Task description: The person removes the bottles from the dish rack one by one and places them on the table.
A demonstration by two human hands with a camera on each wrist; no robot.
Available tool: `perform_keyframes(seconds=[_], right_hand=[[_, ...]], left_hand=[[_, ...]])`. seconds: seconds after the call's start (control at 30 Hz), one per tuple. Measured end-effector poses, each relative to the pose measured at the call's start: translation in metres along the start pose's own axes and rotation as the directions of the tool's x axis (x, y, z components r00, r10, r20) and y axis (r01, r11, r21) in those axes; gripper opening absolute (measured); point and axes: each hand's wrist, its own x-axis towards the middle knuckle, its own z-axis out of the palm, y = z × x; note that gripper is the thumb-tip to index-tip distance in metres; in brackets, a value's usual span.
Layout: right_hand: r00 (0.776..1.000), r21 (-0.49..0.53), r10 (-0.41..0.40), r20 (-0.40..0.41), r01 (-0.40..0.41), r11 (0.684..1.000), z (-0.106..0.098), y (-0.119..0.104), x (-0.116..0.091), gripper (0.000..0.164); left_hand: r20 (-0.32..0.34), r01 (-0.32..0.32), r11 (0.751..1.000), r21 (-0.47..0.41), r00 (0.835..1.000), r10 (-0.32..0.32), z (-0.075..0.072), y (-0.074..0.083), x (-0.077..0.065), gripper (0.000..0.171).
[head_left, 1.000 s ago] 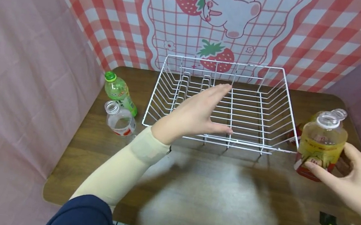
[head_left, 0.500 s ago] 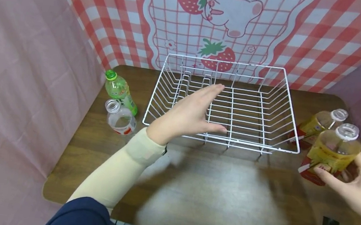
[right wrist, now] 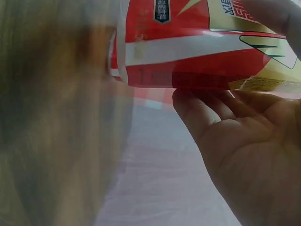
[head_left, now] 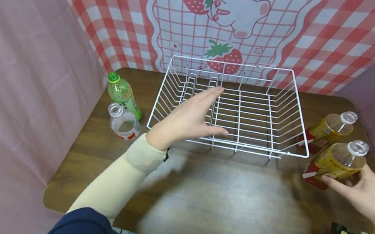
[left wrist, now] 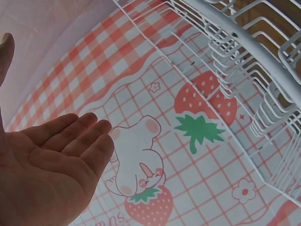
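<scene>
My right hand (head_left: 368, 193) grips a capless plastic bottle (head_left: 336, 163) with a yellow and red label, thumb in front and fingers behind it. In the right wrist view, the bottle's red label (right wrist: 188, 52) is close up, and a gap shows between its base and the table. A similar capless bottle (head_left: 330, 129) stands just behind it, to the right of the white wire rack (head_left: 236, 145). My left hand (head_left: 187, 117) hovers over the rack's front left part with straight fingers and thumb spread apart; its bare palm (left wrist: 51, 174) shows in the left wrist view.
Left of the rack stand a green bottle (head_left: 124, 96) with a green cap and a clear capless bottle (head_left: 123, 123). The wooden table (head_left: 212, 201) ends at a checked red and white cloth (head_left: 115, 16) behind. Pink curtains (head_left: 22, 75) hang at the sides.
The held bottle has come down toward the table and away from the bottle behind, which now shows more fully. My left hand has drifted a little left.
</scene>
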Motion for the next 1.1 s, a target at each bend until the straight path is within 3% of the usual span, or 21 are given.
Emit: perform_keyframes(seconds=[0.23,0.63,0.9,1.1], right_hand=[[0.999,-0.009,0.017,0.031,-0.017,1.0,0.003,0.012,0.003,0.069],[0.996,0.059,-0.041,0.084,0.036,0.998,0.018,0.019,0.012,0.069],[0.995,0.024,-0.062,0.077,0.061,0.998,0.021,0.02,0.015,0.064],[0.998,0.04,-0.005,0.063,0.003,0.999,0.021,0.016,0.009,0.085]], left_hand=[[-0.004,0.007,1.0,0.004,1.0,-0.007,0.0,-0.004,-0.003,0.113],[0.004,0.072,0.997,0.027,0.997,-0.072,-0.003,-0.011,-0.011,0.115],[-0.003,0.096,0.995,0.031,0.995,-0.096,-0.005,-0.016,-0.015,0.115],[-0.006,0.115,0.993,0.029,0.993,-0.115,-0.007,-0.02,-0.02,0.114]])
